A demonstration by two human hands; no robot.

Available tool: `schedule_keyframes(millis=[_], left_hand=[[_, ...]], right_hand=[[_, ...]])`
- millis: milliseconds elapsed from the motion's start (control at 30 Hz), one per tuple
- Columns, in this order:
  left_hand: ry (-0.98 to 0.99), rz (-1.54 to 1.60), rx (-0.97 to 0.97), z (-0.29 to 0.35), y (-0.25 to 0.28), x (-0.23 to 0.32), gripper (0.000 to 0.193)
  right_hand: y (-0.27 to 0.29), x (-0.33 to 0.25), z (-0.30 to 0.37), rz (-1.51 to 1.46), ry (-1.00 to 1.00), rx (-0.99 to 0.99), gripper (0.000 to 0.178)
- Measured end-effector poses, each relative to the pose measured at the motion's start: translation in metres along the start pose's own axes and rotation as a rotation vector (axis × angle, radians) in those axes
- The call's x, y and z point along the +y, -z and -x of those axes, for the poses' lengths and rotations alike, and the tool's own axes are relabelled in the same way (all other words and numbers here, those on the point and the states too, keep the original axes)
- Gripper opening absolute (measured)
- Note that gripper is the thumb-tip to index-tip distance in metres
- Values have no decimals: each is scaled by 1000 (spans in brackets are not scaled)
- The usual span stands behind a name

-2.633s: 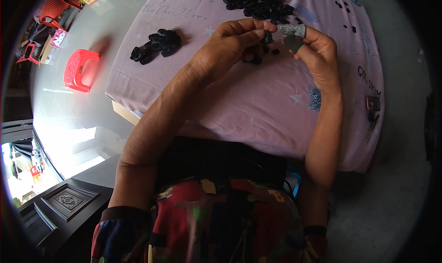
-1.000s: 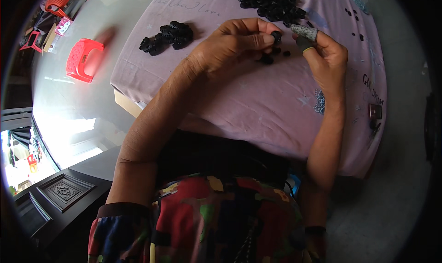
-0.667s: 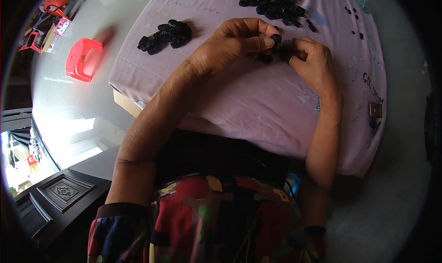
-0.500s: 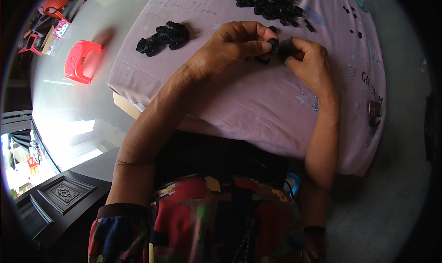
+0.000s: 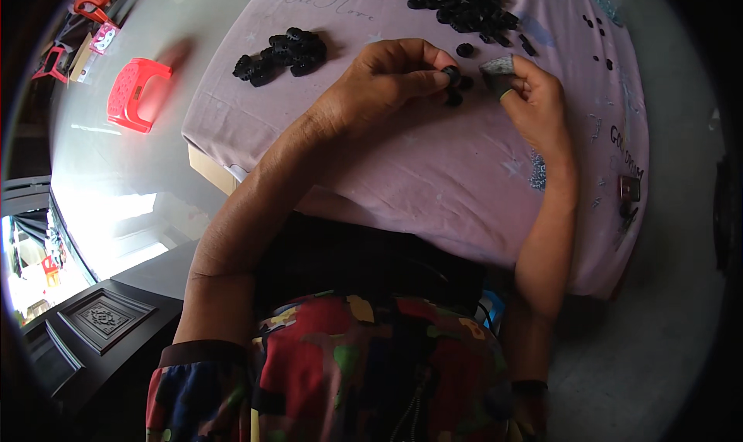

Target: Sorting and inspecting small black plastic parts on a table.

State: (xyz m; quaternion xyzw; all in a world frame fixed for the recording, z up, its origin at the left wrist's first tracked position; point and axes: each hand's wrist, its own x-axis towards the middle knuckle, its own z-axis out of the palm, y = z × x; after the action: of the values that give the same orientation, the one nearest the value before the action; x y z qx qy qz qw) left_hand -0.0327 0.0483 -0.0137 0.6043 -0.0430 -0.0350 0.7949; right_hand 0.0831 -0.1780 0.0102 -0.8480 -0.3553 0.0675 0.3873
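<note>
My left hand is closed in a pinch, thumb against index finger, on a small round black piece. Just beyond and below its fingertips, more small black pieces lie on the pink cloth. A single round black piece sits a little farther off, between the two hands. To the right, my right hand is held with thumb and index finger apart. A grey covering wraps the index fingertip. The other fingers curl partly out of sight, and I see nothing gripped there.
A large heap of black pieces lies at the table's far side, a smaller pile at left. Silvery chain-like bits are near my right wrist. A small dark box lies near the right edge. A red stool stands on the floor.
My right hand has drawn away slightly to the right from my left, widening the gap between them. My left hand still pinches the round black piece, now a bit farther left.
</note>
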Motion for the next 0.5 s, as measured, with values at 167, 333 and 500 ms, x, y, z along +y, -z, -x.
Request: schedule_keyframes(millis=[167,333,500], left_hand=[[0,151,-22,-1,-3,0,19],[-31,180,-48,-2,-2,-2,21],[-57,156,-37,-3,-2,-4,19]], right_hand=[[-10,-32,5,-390,116,31,14],[-16,-31,3,-342,129,1,13],[-16,-27,4,-195,111,-33,6]])
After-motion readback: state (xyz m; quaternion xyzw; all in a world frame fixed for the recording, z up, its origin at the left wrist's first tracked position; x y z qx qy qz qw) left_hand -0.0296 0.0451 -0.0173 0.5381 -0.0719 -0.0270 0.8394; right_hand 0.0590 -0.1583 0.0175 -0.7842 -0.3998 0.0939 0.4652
